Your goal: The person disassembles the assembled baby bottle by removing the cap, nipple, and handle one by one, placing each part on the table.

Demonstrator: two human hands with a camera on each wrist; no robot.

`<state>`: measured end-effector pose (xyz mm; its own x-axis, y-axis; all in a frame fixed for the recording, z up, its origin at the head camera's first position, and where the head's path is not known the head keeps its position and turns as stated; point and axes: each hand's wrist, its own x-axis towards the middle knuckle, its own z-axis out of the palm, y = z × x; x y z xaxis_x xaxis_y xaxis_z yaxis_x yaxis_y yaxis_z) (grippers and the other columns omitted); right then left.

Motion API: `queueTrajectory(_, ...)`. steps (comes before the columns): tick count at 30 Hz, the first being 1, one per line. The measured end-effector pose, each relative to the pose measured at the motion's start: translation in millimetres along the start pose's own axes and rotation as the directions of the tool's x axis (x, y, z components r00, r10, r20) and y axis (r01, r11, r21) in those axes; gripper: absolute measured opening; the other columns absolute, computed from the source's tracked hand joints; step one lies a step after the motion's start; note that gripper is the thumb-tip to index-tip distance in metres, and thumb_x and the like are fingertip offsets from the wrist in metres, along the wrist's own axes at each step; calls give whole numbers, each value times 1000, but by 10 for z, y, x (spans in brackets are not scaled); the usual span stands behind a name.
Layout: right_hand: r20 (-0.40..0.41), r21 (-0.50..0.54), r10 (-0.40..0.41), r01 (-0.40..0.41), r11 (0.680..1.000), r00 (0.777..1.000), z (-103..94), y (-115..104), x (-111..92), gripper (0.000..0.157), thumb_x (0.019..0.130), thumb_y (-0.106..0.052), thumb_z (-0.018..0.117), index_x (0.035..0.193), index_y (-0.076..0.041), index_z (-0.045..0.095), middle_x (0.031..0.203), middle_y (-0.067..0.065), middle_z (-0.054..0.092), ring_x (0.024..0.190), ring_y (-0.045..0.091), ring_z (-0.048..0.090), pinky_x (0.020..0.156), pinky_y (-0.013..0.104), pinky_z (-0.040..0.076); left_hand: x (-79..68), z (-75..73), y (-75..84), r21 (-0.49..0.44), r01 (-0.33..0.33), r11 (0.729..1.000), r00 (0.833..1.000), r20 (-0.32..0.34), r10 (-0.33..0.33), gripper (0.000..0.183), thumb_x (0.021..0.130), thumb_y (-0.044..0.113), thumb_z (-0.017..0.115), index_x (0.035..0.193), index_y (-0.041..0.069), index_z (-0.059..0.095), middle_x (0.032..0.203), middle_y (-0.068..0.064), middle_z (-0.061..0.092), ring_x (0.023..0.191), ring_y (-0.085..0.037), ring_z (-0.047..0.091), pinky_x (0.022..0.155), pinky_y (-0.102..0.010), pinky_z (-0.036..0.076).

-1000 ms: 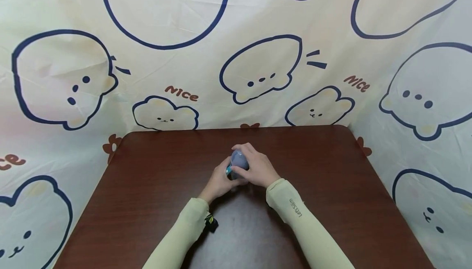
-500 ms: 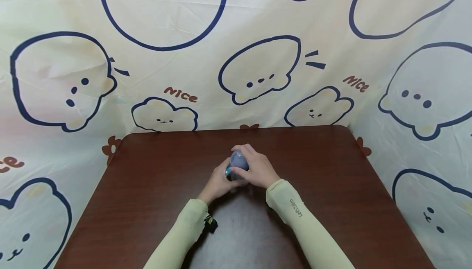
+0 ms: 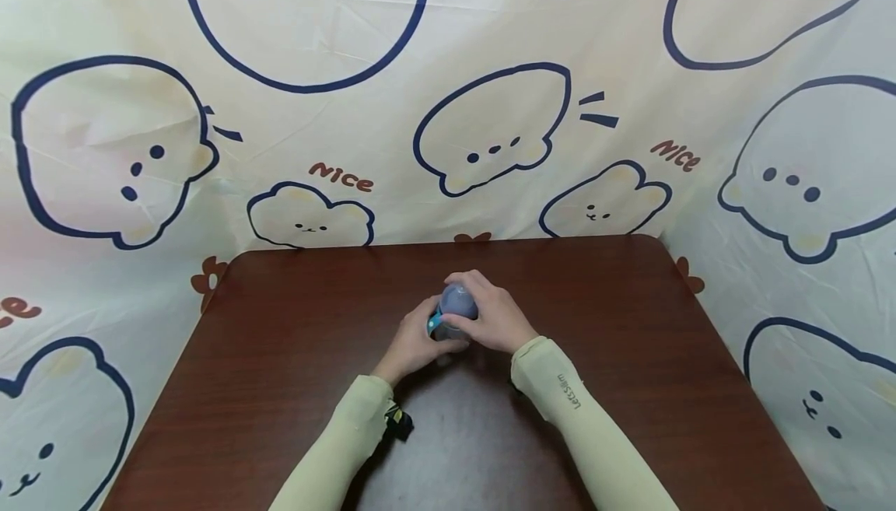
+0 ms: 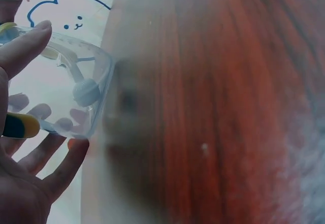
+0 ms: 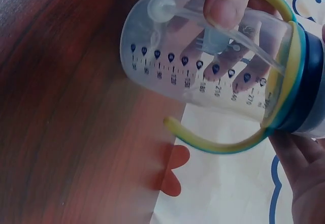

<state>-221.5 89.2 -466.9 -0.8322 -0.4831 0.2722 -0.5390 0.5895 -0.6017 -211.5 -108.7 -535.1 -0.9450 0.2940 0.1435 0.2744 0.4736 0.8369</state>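
Observation:
A clear baby bottle (image 5: 203,76) with printed measuring marks is held over the far middle of the table. It has yellow and teal side handles (image 5: 218,148), a dark blue collar (image 5: 307,82), and a straw ending in a round weight (image 5: 161,9). My left hand (image 3: 411,344) grips the bottle's body, thumb on one side and fingers on the other. On top sits a rounded grey-blue cap (image 3: 458,301), gripped by my right hand (image 3: 493,318) with thumb and fingers around it. In the left wrist view the bottle's base stands close over the tabletop.
The dark brown wooden table (image 3: 294,386) has rounded far corners. A pale cloth (image 3: 392,29) with cartoon outlines hangs behind it and along both sides. A small black device (image 3: 400,424) is strapped at the left wrist.
My right hand and the cap have shifted slightly to the right, and a bit more of the teal handle shows. My left hand has stayed nearly still around the bottle.

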Motion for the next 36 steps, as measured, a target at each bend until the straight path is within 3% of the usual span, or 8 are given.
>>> queueTrajectory(5,-16,14,13,-13,1000,1000,-51,36,-17,57,92,-35,79,140,-19,54,130,-1,59,106,20,64,91,42,58,4,-40,15,52,-6,999,1000,-16,7,78,76,42,92,144,29,55,130,6,62,116,-19,61,98,-47,52)
queueTrajectory(18,-12,83,138,-137,987,990,-108,196,-79,57,92,-39,78,141,-24,54,137,-1,57,117,23,60,98,46,56,31,-102,7,145,4,989,999,-33,1,78,75,47,91,144,33,55,129,5,63,111,-20,55,93,-47,50)
queueTrajectory(24,-19,115,194,-191,975,981,-100,322,-96,56,92,-40,78,140,-26,54,137,0,58,116,25,60,97,48,57,37,-70,1,84,40,996,999,-1,-40,79,79,48,88,147,34,51,134,2,59,117,-23,53,96,-52,51)
queueTrajectory(30,9,141,251,-250,958,968,-62,440,-118,53,94,-43,75,139,-27,54,136,1,59,115,25,59,98,48,55,28,-12,-86,-38,41,998,997,65,-39,86,76,26,94,149,24,48,138,-4,58,121,-26,56,103,-52,49)
queueTrajectory(36,-16,158,265,-259,953,964,-67,501,-133,51,94,-43,74,138,-26,55,136,4,59,114,27,59,98,50,55,97,53,-107,-32,37,999,999,41,-36,86,70,16,95,144,16,51,131,-7,62,115,-25,59,100,-48,50)
